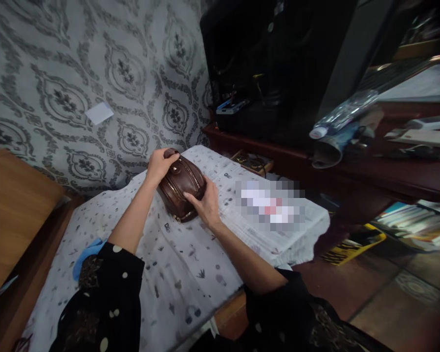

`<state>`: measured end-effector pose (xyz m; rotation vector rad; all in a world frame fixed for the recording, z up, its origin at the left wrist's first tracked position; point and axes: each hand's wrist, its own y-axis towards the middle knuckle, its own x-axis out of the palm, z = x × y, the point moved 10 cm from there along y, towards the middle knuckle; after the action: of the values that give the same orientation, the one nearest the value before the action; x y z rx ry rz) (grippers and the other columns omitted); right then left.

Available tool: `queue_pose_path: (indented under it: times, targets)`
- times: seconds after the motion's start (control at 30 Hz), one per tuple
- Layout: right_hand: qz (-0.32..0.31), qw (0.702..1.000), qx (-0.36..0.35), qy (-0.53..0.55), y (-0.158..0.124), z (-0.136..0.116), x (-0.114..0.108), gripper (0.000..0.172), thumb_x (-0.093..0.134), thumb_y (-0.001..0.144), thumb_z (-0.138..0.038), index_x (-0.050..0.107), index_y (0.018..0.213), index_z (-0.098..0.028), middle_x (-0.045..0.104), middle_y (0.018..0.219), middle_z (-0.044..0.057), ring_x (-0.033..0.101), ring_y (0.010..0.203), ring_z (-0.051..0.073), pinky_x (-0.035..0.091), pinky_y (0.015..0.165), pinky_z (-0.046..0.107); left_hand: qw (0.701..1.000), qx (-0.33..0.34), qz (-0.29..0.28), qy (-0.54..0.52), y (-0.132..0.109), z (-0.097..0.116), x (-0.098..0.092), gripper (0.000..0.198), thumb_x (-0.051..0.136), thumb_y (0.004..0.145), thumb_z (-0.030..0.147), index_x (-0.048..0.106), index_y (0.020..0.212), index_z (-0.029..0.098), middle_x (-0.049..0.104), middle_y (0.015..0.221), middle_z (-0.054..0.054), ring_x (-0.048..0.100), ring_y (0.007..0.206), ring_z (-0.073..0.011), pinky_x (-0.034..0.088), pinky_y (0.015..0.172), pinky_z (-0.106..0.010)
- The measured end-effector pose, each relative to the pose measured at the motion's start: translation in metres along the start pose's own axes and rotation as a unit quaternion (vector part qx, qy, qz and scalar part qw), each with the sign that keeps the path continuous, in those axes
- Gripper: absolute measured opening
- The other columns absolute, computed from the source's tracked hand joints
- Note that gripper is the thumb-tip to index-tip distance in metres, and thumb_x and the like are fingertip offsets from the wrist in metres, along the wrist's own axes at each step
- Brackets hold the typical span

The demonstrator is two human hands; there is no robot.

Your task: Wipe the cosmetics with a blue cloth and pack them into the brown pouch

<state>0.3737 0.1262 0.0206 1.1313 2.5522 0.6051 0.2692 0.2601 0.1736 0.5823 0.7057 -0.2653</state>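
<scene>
A brown leather-like handbag [181,182] with zips along its top rests on a white printed cloth [176,274]. My left hand [160,166] is at the bag's far left end, its fingers wrapped over the top by the handle. At the bag's right side, my right hand [207,203] grips it with the thumb on the near face and the fingers behind. Both zips look closed as far as they show. The bag's underside and the fingertips behind it are hidden.
A blurred-out patch [269,203] covers something on the cloth to the right. Beyond stands a dark cabinet top with a clear plastic bottle [344,115] and a black screen [264,63]. A blue item [88,254] lies by my left sleeve. A wooden panel [18,210] borders the left.
</scene>
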Motion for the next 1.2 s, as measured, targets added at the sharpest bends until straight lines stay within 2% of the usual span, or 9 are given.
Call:
queue_pose_path:
  times: [0.13, 0.37, 0.47, 0.67, 0.73, 0.83, 0.93, 1.07, 1.2]
  targets:
    - [0.007, 1.000, -0.008, -0.002, 0.000, -0.001, 0.000, 0.089, 0.069, 0.074, -0.072, 0.046, 0.141, -0.019, 0.057, 0.133, 0.017, 0.051, 0.125, 0.036, 0.042, 0.106, 0.056, 1.000, -0.016, 0.020, -0.007, 0.005, -0.008, 0.002, 0.021, 0.073, 0.069, 0.036, 0.061, 0.065, 0.019, 0.056, 0.057, 0.003, 0.055, 0.068, -0.0173, 0.038, 0.062, -0.025]
    - [0.003, 1.000, -0.009, -0.004, 0.000, 0.000, 0.001, 0.089, 0.068, 0.075, -0.074, 0.045, 0.141, -0.020, 0.056, 0.134, 0.018, 0.052, 0.124, 0.036, 0.042, 0.107, 0.056, 0.992, -0.076, 0.061, -0.080, -0.001, -0.013, 0.004, 0.022, 0.070, 0.070, 0.032, 0.055, 0.060, 0.020, 0.053, 0.054, 0.003, 0.052, 0.060, -0.0153, 0.038, 0.059, -0.026]
    - [0.002, 1.000, -0.009, -0.008, 0.000, 0.000, 0.001, 0.090, 0.067, 0.074, -0.074, 0.045, 0.141, -0.019, 0.056, 0.134, 0.018, 0.052, 0.124, 0.036, 0.042, 0.106, 0.056, 0.990, -0.081, 0.041, -0.103, -0.005, -0.009, 0.009, 0.022, 0.068, 0.070, 0.031, 0.054, 0.058, 0.021, 0.052, 0.054, 0.004, 0.050, 0.058, -0.0149, 0.037, 0.058, -0.027]
    - [-0.003, 1.000, -0.007, -0.011, 0.000, -0.001, 0.001, 0.090, 0.067, 0.074, -0.074, 0.045, 0.141, -0.017, 0.056, 0.134, 0.019, 0.051, 0.124, 0.036, 0.043, 0.105, 0.055, 0.990, -0.042, -0.045, -0.123, -0.014, 0.005, 0.015, 0.024, 0.065, 0.071, 0.041, 0.058, 0.065, 0.019, 0.056, 0.062, 0.001, 0.051, 0.063, -0.0156, 0.040, 0.064, -0.028]
    - [0.000, 1.000, -0.011, -0.010, 0.000, -0.001, 0.000, 0.089, 0.067, 0.075, -0.074, 0.045, 0.141, -0.019, 0.056, 0.134, 0.018, 0.051, 0.124, 0.036, 0.043, 0.105, 0.055, 0.990, -0.029, -0.059, -0.126, -0.013, 0.003, 0.008, 0.026, 0.066, 0.069, 0.044, 0.062, 0.072, 0.018, 0.059, 0.067, 0.001, 0.053, 0.067, -0.0162, 0.042, 0.066, -0.028]
    - [0.000, 1.000, -0.015, -0.009, 0.000, 0.000, 0.001, 0.088, 0.067, 0.076, -0.073, 0.045, 0.142, -0.019, 0.056, 0.133, 0.017, 0.051, 0.125, 0.035, 0.043, 0.105, 0.055, 0.997, -0.002, -0.031, -0.064, -0.010, -0.006, -0.015, 0.028, 0.070, 0.064, 0.040, 0.065, 0.081, 0.019, 0.062, 0.074, 0.001, 0.055, 0.073, -0.0167, 0.042, 0.071, -0.027]
    - [-0.001, 1.000, -0.018, -0.009, 0.001, 0.001, 0.002, 0.088, 0.068, 0.075, -0.073, 0.045, 0.142, -0.019, 0.056, 0.133, 0.018, 0.051, 0.125, 0.036, 0.042, 0.105, 0.056, 1.000, 0.002, 0.001, 0.031, -0.010, -0.020, -0.035, 0.022, 0.069, 0.067, 0.039, 0.063, 0.073, 0.019, 0.056, 0.066, 0.003, 0.050, 0.069, -0.0151, 0.037, 0.068, -0.026]
    - [-0.003, 1.000, -0.021, -0.004, 0.002, 0.002, 0.002, 0.090, 0.068, 0.075, -0.073, 0.045, 0.142, -0.017, 0.055, 0.135, 0.019, 0.050, 0.126, 0.037, 0.042, 0.105, 0.057, 0.996, -0.012, 0.021, 0.088, -0.016, -0.031, -0.042, 0.018, 0.064, 0.072, 0.033, 0.057, 0.062, 0.019, 0.048, 0.058, 0.004, 0.043, 0.062, -0.0138, 0.029, 0.062, -0.026]
    - [-0.006, 1.000, -0.020, -0.003, 0.001, 0.002, 0.002, 0.091, 0.067, 0.075, -0.073, 0.045, 0.141, -0.015, 0.055, 0.134, 0.020, 0.049, 0.126, 0.037, 0.042, 0.105, 0.057, 0.991, -0.010, 0.060, 0.121, -0.021, -0.024, -0.047, 0.019, 0.061, 0.073, 0.030, 0.053, 0.059, 0.020, 0.046, 0.057, 0.003, 0.043, 0.062, -0.0153, 0.027, 0.062, -0.028]
